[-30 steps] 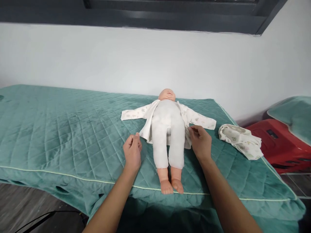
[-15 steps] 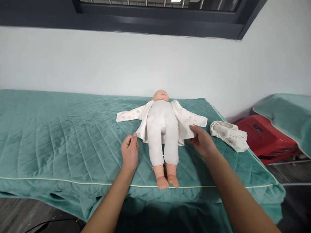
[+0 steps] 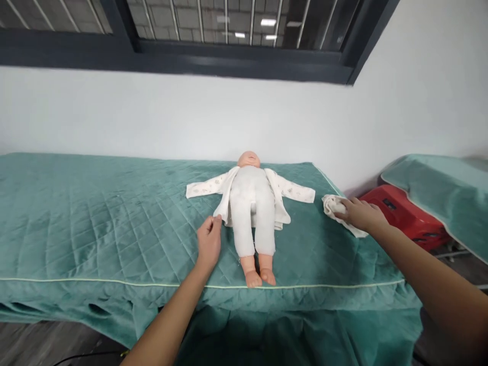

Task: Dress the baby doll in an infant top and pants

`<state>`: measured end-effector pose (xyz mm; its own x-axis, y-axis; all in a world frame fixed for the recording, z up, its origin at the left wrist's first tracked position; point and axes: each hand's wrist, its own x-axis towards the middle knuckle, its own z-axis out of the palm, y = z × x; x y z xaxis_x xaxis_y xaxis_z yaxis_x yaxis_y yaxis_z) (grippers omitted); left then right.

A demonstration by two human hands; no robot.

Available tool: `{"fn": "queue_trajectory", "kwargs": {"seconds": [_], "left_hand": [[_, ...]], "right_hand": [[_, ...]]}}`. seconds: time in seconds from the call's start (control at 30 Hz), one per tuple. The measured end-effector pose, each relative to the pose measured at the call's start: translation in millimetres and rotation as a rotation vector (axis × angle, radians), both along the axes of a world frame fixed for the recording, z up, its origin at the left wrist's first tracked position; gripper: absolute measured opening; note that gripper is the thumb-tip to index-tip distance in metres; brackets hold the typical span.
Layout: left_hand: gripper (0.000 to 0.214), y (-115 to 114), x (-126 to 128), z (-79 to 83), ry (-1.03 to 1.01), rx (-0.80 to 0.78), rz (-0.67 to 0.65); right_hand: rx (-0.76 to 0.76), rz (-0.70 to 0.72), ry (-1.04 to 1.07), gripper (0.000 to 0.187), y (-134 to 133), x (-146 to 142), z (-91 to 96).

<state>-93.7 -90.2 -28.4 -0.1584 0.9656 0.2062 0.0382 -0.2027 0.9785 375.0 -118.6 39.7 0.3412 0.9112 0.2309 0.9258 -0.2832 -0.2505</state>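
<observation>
A baby doll (image 3: pixel 253 190) with a white cloth body lies on its back, head toward the wall and bare feet toward the near edge. An open white printed baby jacket (image 3: pixel 282 209) lies spread beneath it, sleeves stretched out to both sides. My left hand (image 3: pixel 209 241) pinches the jacket's lower corner at the left. Off to the right, my right hand (image 3: pixel 360 213) is on a bundled white printed baby garment (image 3: pixel 332 205), fingers curled over it. The hand hides part of that bundle.
The doll lies on a bed with a green quilted cover (image 3: pixel 114 223). A white wall (image 3: pixel 160 117) and a dark window frame (image 3: pixel 229 66) stand behind. Beyond the bed's right side are a red plastic object (image 3: pixel 404 211) and another green cover (image 3: pixel 438 188).
My right hand has let go of the jacket's right side and moved right onto the bundled garment. The left hand keeps its pinch. The view has tilted up, showing more window.
</observation>
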Motion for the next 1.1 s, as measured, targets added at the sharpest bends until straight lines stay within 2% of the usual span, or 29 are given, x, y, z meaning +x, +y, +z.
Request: {"fn": "queue_trajectory", "kwargs": {"seconds": [0.07, 0.13, 0.23, 0.3, 0.33, 0.4, 0.47, 0.57, 0.63, 0.73, 0.83, 0.93, 1.03, 1.1], "left_hand": [[0.049, -4.1, -3.5, 11.0, 0.07, 0.022, -0.036], [0.05, -6.8, -7.7, 26.8, 0.134, 0.056, -0.076], [0.05, -11.3, -11.9, 60.3, 0.213, 0.089, -0.15], [0.045, -16.9, -10.5, 89.0, 0.272, 0.111, -0.265], [0.042, -20.6, -8.3, 104.6, 0.299, 0.148, -0.342], [0.03, -28.6, -1.9, 136.0, 0.346, 0.286, -0.478], [0.03, -35.5, 4.7, 164.5, 0.399, 0.422, -0.584], [0.047, -39.4, 8.6, 195.4, 0.478, 0.519, -0.616], [0.046, -37.9, 5.0, 207.8, 0.488, 0.549, -0.6], [0.036, -36.6, -7.1, 220.0, 0.501, 0.635, -0.562], [0.026, -43.1, -20.5, 230.5, 0.548, 0.754, -0.447], [0.029, -49.7, -29.7, 239.4, 0.509, 0.807, -0.3], [0.044, -45.3, -35.5, 247.2, 0.364, 0.728, -0.209], [0.044, -38.6, -40.3, 254.1, 0.297, 0.613, -0.264]], "right_hand": [[-0.048, 0.005, 0.031, 0.032, 6.1, 3.2, 8.4], [-0.125, 0.079, 0.079, 0.034, 13.2, -2.3, 21.0], [-0.218, 0.244, 0.136, 0.031, 15.3, -31.5, 48.8], [-0.276, 0.362, 0.158, 0.034, 7.2, -67.4, 74.6], [-0.342, 0.468, 0.161, 0.036, 0.9, -89.8, 90.0], [-0.396, 0.59, 0.118, 0.037, -13.9, -139.7, 124.3], [-0.344, 0.674, 0.004, 0.036, -27.8, -189.2, 159.8], [-0.233, 0.751, -0.114, 0.034, -41.2, -245.7, 202.8], [-0.168, 0.781, -0.136, 0.035, -43.2, -266.6, 219.2], [-0.08, 0.787, -0.135, 0.039, -36.2, -279.4, 227.2], [-0.026, 0.745, -0.07, 0.044, -25.7, -285.1, 229.2], [0.058, 0.688, 0.054, 0.046, -21.3, -293.8, 235.8], [0.122, 0.741, 0.189, 0.047, -24.1, -303.1, 247.8], [0.041, 0.856, 0.281, 0.047, -28.0, -305.2, 258.1]]}}
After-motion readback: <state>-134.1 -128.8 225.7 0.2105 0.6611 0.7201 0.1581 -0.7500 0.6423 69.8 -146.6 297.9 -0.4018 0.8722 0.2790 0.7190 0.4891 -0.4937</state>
